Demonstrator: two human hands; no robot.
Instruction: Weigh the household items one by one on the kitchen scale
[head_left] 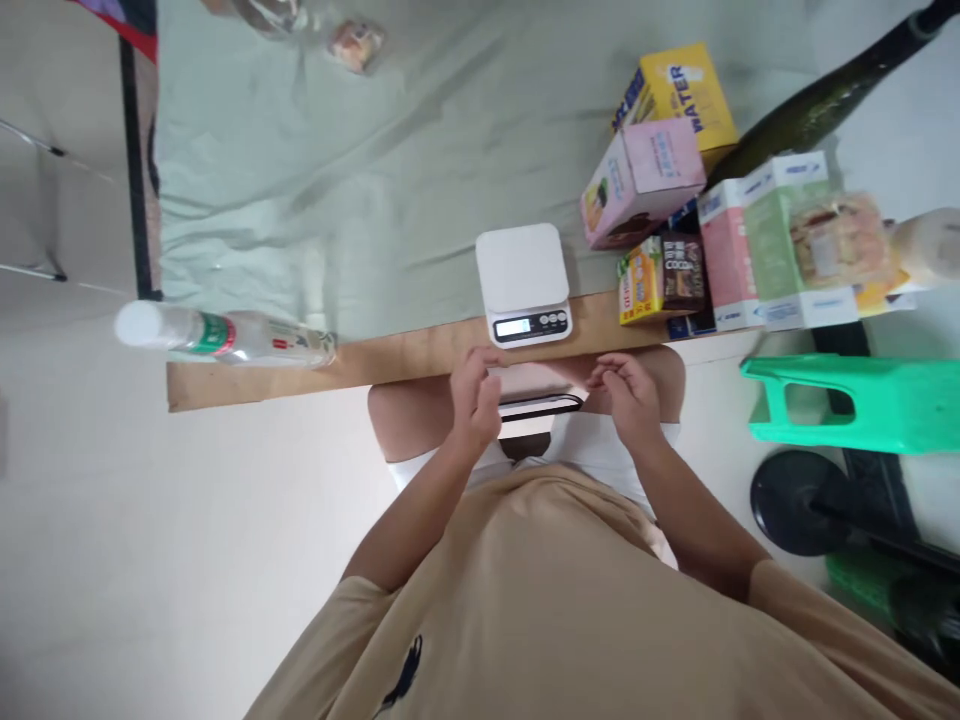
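A white digital kitchen scale (523, 268) sits near the front edge of the table, its small display lit and its platform bare. My left hand (476, 398) is at the table edge just below the scale, fingers loosely bent and apart, holding nothing. To the right, over my thigh, my right hand (631, 398) is half curled with its fingertips pointing left, and nothing shows in it. Both hands are apart from each other. Right of the scale stand a cocoa box (682, 275) and a pink box (649, 175).
A clear plastic bottle (259, 338) stands at the table's left front corner. Behind the pink box is a yellow box (686, 95); a dark green bottle (817, 115) is beyond. A packaged food (844, 240) lies by a green carton (780, 235). A green stool (915, 400) stands right.
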